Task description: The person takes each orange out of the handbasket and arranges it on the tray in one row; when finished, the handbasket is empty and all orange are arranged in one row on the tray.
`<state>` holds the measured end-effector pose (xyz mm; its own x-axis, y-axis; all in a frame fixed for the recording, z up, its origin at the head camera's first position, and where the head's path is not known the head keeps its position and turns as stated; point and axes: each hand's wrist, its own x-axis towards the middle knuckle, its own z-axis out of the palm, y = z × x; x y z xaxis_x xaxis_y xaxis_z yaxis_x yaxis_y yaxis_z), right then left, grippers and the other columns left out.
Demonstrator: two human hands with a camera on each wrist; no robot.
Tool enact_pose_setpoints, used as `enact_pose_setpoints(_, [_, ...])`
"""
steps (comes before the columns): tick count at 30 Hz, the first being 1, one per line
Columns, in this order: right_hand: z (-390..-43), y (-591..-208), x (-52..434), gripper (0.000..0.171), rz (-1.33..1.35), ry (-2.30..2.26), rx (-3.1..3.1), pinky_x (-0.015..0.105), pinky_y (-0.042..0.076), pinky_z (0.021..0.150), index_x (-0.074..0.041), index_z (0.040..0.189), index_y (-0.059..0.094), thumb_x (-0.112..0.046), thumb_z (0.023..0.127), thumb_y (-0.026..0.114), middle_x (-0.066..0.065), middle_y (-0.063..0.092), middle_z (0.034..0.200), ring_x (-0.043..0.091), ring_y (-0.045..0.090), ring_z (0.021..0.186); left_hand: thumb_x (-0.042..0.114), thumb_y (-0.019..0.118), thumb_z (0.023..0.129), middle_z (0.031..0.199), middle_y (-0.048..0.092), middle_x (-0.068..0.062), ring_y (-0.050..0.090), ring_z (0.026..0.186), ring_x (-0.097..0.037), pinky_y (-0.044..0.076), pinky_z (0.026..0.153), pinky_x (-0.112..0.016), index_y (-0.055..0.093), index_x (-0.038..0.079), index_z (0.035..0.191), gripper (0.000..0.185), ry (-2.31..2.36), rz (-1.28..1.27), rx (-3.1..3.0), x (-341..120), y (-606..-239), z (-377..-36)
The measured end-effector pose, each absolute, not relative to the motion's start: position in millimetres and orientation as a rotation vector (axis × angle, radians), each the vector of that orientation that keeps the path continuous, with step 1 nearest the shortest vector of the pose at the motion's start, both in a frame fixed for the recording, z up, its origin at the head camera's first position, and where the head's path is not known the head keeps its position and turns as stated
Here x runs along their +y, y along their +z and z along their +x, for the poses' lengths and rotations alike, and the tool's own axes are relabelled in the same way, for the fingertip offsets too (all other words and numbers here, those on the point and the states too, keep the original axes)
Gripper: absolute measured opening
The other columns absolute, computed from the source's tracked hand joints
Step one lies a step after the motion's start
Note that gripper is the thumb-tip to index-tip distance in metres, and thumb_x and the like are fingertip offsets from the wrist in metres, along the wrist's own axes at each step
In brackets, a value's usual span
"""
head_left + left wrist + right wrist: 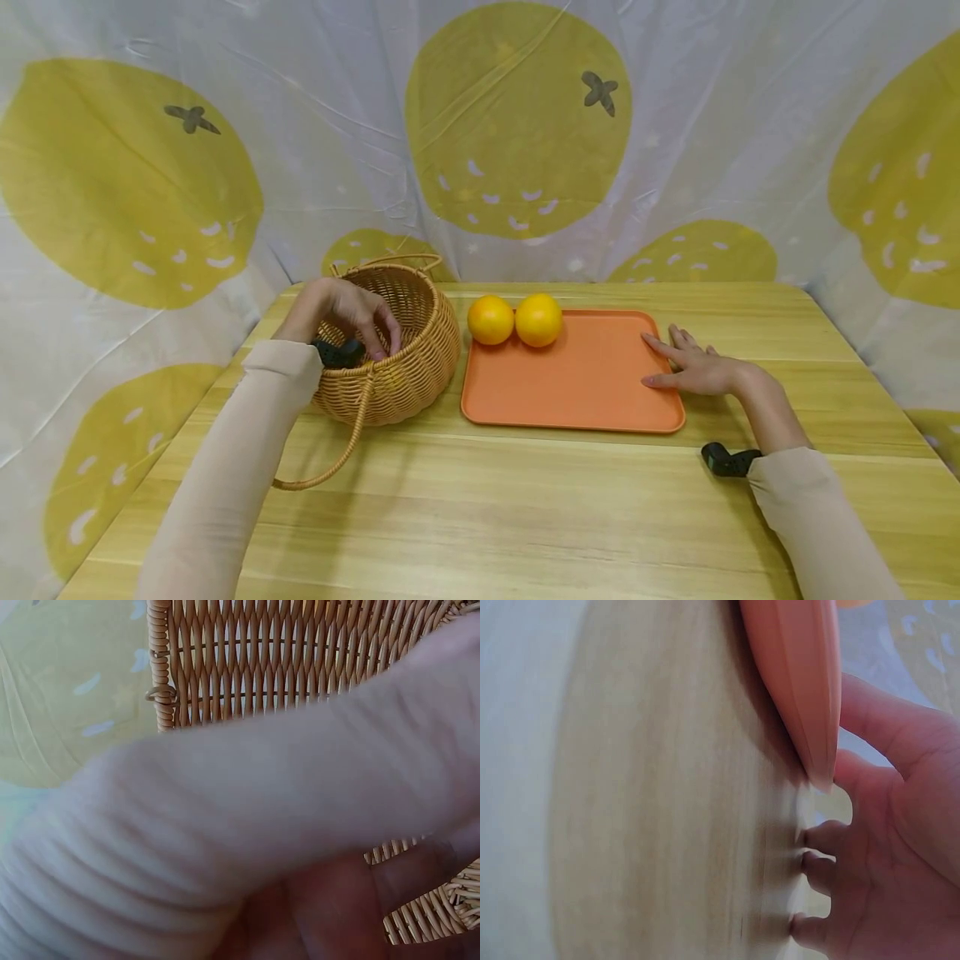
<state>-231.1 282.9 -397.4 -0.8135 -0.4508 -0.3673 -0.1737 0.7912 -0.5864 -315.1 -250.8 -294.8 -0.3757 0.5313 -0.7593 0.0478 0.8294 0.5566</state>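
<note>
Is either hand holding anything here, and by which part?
The left hand curls over the basket rim; contents unseen. The right hand rests flat against the tray edge, gripping nothing.

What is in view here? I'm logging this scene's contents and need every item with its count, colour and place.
oranges: two, orange-yellow, touching, on the tray's far left corner.
tray: one, orange, centre of the table.
basket: one, tan wicker, left of the tray, its handle folded down toward the front.
table: one, light wood.
backdrop cloth: one, white with yellow fruit print, behind and at both sides.
left hand: over the basket's rim, fingers curled inside; any contents hidden.
right hand: flat, fingers at the tray's right edge.
</note>
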Motion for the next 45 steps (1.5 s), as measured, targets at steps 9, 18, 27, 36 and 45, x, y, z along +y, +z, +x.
enact_pose_setpoints(9, [-230.7, -397.4, 283.3, 0.098, -0.470, -0.746, 2.483, 0.076, -0.013, 0.116, -0.002, 0.166, 0.008, -0.049, 0.100, 0.063, 0.037, -0.020, 0.165, 0.056, -0.021, 0.152, -0.009, 0.068, 0.094, 0.112, 0.069, 0.000, 0.066, 0.102, -0.012, 0.056, 0.085, -0.025, 0.076, 0.010, 0.114, 0.029, 0.627, 0.380, 1.844, -251.1, -292.6, -318.1])
enact_pose_setpoints(18, [-230.7, -397.5, 283.1, 0.097, -0.474, -0.752, 2.480, 0.076, -0.013, 0.116, -0.001, 0.165, 0.008, -0.048, 0.100, 0.063, 0.037, -0.020, 0.165, 0.056, -0.021, 0.152, -0.014, 0.055, 0.096, 0.117, 0.071, 0.001, 0.069, 0.101, -0.011, 0.056, 0.085, -0.024, 0.076, 0.003, 0.122, 0.037, 0.597, 0.348, 1.855, -255.0, -286.7, -315.4])
enact_pose_setpoints(27, [-231.6, -397.5, 283.1, 0.097, -0.483, -0.741, 2.487, 0.076, -0.013, 0.115, 0.000, 0.165, 0.009, -0.048, 0.100, 0.063, 0.038, -0.020, 0.165, 0.057, -0.020, 0.152, 0.014, 0.068, 0.100, 0.113, 0.072, 0.004, 0.060, 0.098, -0.008, 0.052, 0.081, -0.026, 0.077, 0.009, 0.121, 0.024, 0.449, 0.239, 1.944, -257.7, -285.7, -308.2])
enact_pose_setpoints(36, [-231.3, -397.5, 283.6, 0.097, -0.481, -0.749, 2.481, 0.076, -0.014, 0.115, 0.000, 0.165, 0.008, -0.048, 0.101, 0.063, 0.037, -0.021, 0.164, 0.057, -0.022, 0.151, 0.002, 0.066, 0.095, 0.140, 0.060, -0.011, 0.060, 0.097, -0.012, 0.053, 0.082, -0.024, 0.064, 0.005, 0.137, 0.042, 0.455, 0.202, 1.891, -257.2, -288.7, -308.3])
enact_pose_setpoints(45, [-231.9, -398.0, 284.1, 0.098, -0.482, -0.750, 2.478, 0.076, -0.014, 0.115, -0.001, 0.165, 0.008, -0.048, 0.100, 0.063, 0.037, -0.021, 0.164, 0.057, -0.022, 0.151, 0.000, 0.067, 0.092, 0.128, 0.061, -0.004, 0.057, 0.101, -0.013, 0.053, 0.084, -0.025, 0.063, 0.004, 0.137, 0.045, 0.459, 0.208, 1.899, -257.0, -290.5, -307.3])
